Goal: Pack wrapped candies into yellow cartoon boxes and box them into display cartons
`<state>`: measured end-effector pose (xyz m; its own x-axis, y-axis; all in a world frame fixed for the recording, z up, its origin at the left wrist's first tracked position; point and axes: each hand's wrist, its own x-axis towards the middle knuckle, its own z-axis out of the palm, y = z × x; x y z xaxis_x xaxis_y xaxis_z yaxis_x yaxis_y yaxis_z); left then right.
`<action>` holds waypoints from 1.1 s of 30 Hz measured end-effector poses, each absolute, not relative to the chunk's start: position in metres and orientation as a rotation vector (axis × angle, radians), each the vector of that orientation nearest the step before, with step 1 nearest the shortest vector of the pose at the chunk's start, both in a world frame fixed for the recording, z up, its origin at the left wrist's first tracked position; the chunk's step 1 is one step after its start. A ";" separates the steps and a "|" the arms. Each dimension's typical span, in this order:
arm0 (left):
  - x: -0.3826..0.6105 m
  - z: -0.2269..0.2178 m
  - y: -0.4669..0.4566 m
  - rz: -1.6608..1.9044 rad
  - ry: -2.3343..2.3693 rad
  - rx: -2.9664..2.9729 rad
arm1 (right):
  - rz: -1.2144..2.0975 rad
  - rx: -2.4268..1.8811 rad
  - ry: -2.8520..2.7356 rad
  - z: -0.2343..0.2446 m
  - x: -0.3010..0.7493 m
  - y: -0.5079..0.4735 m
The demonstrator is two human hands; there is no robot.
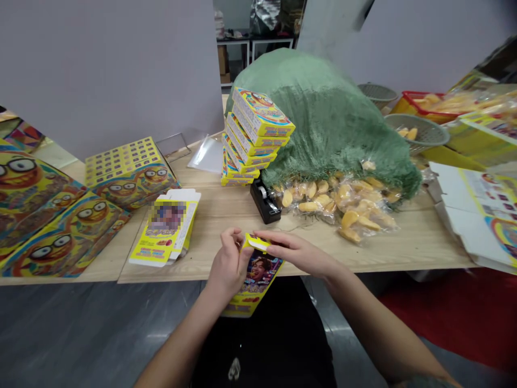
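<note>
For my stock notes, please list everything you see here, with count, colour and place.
Flat printed cards: several, yellow multicoloured, left
Folded carton: one, yellow, left of centre
Stacked cartons: several, yellow, centre
Mesh sack: one, green, back centre
Tape dispenser: one, black, by stack
Bagged pieces: many, yellow, below sack
Baskets: two, grey, back right
Tray: one, red, back right
Printed sheet: one, white, right edge
Held carton: one, yellow, between hands
Left hand: one, gripping carton
Right hand: one, pinching carton flap

Wooden bench (424,237) carrying leaning stack of yellow printed boxes (256,134), black tape dispenser (264,202) beside it. Green fringed cover (331,118) draped over bagged golden snacks (335,207). Flat printed box sheets (52,215) at left; grey baskets (416,132) behind.
</note>
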<state>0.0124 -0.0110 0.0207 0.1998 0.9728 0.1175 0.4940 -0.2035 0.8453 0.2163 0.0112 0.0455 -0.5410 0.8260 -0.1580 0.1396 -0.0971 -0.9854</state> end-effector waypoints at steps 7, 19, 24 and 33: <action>0.011 0.021 -0.011 0.919 1.294 1.795 | 1.508 -1.120 -1.598 0.042 0.212 0.010; 0.020 0.031 -0.015 0.753 1.356 1.967 | 1.297 -1.196 -1.753 0.034 0.210 0.008; 0.023 0.035 -0.010 0.672 1.395 2.019 | 1.310 -1.109 -1.777 0.035 0.216 -0.004; 0.018 0.032 -0.002 0.907 1.401 2.004 | 1.136 -1.211 -1.309 0.021 0.208 -0.021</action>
<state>0.0184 -0.0020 0.0321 0.2377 0.9450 0.2245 0.5915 -0.3242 0.7383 0.2079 -0.0213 0.0213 -0.0194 0.9978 0.0628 0.0784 0.0641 -0.9949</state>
